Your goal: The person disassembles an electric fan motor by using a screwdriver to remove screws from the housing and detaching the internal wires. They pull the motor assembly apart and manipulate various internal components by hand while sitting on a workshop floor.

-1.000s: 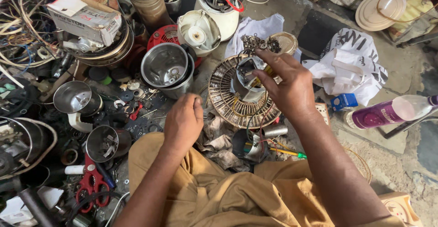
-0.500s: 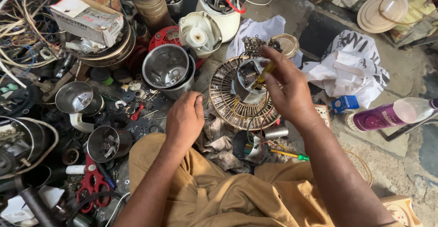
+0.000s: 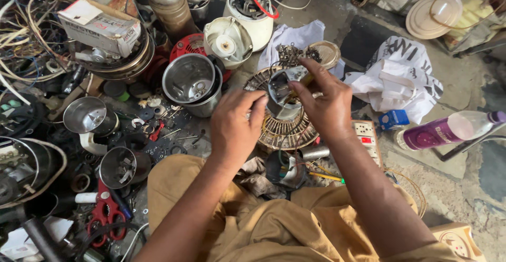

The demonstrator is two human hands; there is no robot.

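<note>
I sit on the floor with a round ribbed metal disc in front of my knees. Just above it is a small grey metal motor part. My left hand reaches in from the left, its fingertips closed on the side of that part. My right hand curls over the part from the right and pinches a thin yellow-brown tool against it. A small dark can lies below the disc, near my lap.
Steel jars and red-handled scissors crowd the left. White mixer bases stand behind. To the right lie a white bag, a pink bottle and a socket board. Tangled wires fill the far left.
My left hand has lifted from near my knee up to the grey metal part. My right hand has stayed over the disc, now with the tool against the part.
</note>
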